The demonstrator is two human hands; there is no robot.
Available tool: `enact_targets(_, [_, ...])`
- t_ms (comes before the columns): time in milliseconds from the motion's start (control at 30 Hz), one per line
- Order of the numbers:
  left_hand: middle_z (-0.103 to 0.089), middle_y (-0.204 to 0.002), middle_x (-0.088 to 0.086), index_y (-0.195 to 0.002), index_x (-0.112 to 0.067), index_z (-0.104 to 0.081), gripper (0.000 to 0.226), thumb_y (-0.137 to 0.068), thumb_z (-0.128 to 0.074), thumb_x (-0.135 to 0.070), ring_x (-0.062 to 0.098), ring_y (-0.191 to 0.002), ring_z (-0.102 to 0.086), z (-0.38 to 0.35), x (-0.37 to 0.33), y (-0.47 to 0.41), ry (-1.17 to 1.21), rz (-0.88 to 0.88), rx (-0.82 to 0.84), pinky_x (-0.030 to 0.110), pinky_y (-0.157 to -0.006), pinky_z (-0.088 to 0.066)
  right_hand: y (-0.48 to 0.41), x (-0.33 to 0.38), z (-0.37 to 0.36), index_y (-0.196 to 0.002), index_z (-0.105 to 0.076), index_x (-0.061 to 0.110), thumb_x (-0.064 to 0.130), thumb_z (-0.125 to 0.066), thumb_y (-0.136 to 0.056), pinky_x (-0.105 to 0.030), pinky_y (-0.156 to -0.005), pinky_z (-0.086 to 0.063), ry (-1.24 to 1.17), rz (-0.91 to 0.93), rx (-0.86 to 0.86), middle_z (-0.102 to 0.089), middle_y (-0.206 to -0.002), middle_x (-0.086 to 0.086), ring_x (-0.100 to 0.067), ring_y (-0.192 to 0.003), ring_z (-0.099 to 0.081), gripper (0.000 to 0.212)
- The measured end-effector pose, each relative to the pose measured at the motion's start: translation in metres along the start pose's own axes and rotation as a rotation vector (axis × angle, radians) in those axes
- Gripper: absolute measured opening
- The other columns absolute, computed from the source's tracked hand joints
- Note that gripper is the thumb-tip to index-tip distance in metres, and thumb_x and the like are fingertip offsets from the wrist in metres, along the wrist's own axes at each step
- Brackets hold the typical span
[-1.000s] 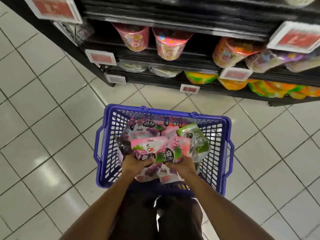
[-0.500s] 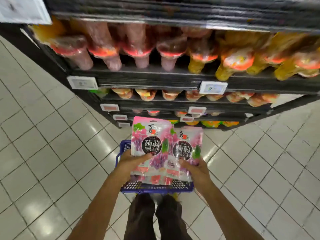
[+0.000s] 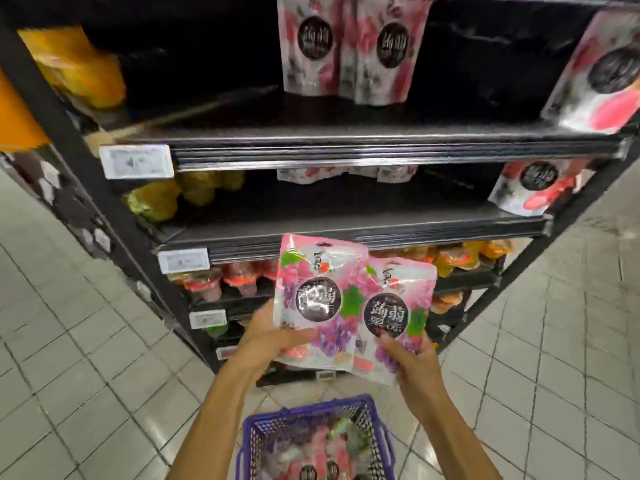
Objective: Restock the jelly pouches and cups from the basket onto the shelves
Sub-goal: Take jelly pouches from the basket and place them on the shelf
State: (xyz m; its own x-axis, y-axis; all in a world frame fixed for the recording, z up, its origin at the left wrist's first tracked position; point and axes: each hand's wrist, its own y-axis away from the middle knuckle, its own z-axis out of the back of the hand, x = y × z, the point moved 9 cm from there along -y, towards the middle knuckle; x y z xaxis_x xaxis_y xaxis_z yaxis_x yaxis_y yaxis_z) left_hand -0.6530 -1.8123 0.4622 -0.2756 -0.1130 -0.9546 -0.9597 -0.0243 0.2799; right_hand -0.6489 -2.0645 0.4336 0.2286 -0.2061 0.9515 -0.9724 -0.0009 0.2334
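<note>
Both hands hold up a bundle of pink grape jelly pouches (image 3: pixel 320 299) in front of the black shelves (image 3: pixel 346 233). My left hand (image 3: pixel 266 341) grips the bottom left of the front pouch. My right hand (image 3: pixel 412 362) grips the lower edge of the right pouch (image 3: pixel 398 306). The blue basket (image 3: pixel 377 441) sits on the floor below, with more pouches inside. Matching pink pouches (image 3: pixel 349 46) stand at the back of the top shelf, and others (image 3: pixel 540 188) on the shelf below.
Orange and yellow packs (image 3: pixel 72 64) fill the left end of the upper shelves. Jelly cups (image 3: pixel 235 275) line the lower shelves. White price tags (image 3: pixel 136 161) hang on the shelf edges. Pale tiled floor (image 3: pixel 86 341) lies on both sides.
Both hands lifted the pouches out of the basket and up towards the shelves. My view rose from the basket to the upper shelves.
</note>
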Motion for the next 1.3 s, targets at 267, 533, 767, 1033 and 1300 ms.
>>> enact_targets(267, [-0.075, -0.106, 0.006, -0.106, -0.031, -0.071, 0.070, -0.042, -0.097, -0.035, 0.027, -0.096, -0.072, -0.025, -0.117, 0.007, -0.005, -0.299, 0.078, 0.036, -0.071, -0.059, 0.007, 0.118, -0.001, -0.096, -0.063, 0.010, 0.033, -0.086, -0.054, -0.022, -0.046, -0.048, 0.009, 0.315, -0.054, -0.070, -0.065, -0.007, -0.017, -0.052, -0.064, 0.052])
enact_targets(533, [-0.075, -0.105, 0.006, -0.103, -0.032, -0.070, 0.065, -0.044, -0.096, -0.040, 0.025, -0.094, -0.073, -0.066, -0.217, 0.007, -0.057, -0.507, 0.147, 0.035, -0.072, -0.060, 0.002, 0.220, 0.015, -0.101, -0.062, 0.004, 0.039, -0.080, -0.064, -0.028, -0.060, -0.054, -0.087, 0.509, -0.069, -0.072, -0.074, -0.013, -0.018, -0.063, -0.067, 0.054])
enact_targets(767, [-0.076, -0.104, 0.005, -0.103, -0.032, -0.070, 0.059, -0.049, -0.092, -0.035, 0.025, -0.094, -0.074, -0.109, -0.299, -0.001, -0.050, -0.677, 0.145, 0.035, -0.073, -0.060, -0.013, 0.326, 0.043, -0.106, -0.065, 0.010, 0.049, -0.082, -0.062, -0.039, -0.074, -0.058, -0.067, 0.653, -0.116, -0.076, -0.086, -0.009, -0.023, -0.078, -0.072, 0.061])
enact_targets(1033, [-0.076, -0.104, 0.005, -0.106, -0.031, -0.069, 0.058, -0.052, -0.092, -0.036, 0.026, -0.094, -0.074, -0.151, -0.362, -0.024, -0.060, -0.762, 0.138, 0.039, -0.074, -0.060, -0.041, 0.422, 0.057, -0.114, -0.063, 0.021, 0.028, -0.078, -0.073, -0.031, -0.081, -0.058, -0.025, 0.864, -0.106, -0.074, -0.106, -0.002, -0.022, -0.097, -0.071, 0.044])
enact_targets(1300, [-0.077, -0.099, 0.006, -0.100, -0.029, -0.072, 0.051, -0.052, -0.091, -0.033, 0.025, -0.090, -0.074, -0.177, -0.396, -0.047, -0.028, -0.803, 0.117, 0.029, -0.066, -0.059, -0.087, 0.501, 0.061, -0.116, -0.061, 0.018, 0.025, -0.081, -0.078, -0.042, -0.089, -0.056, 0.066, 0.917, -0.146, -0.073, -0.107, -0.003, -0.025, -0.101, -0.069, 0.043])
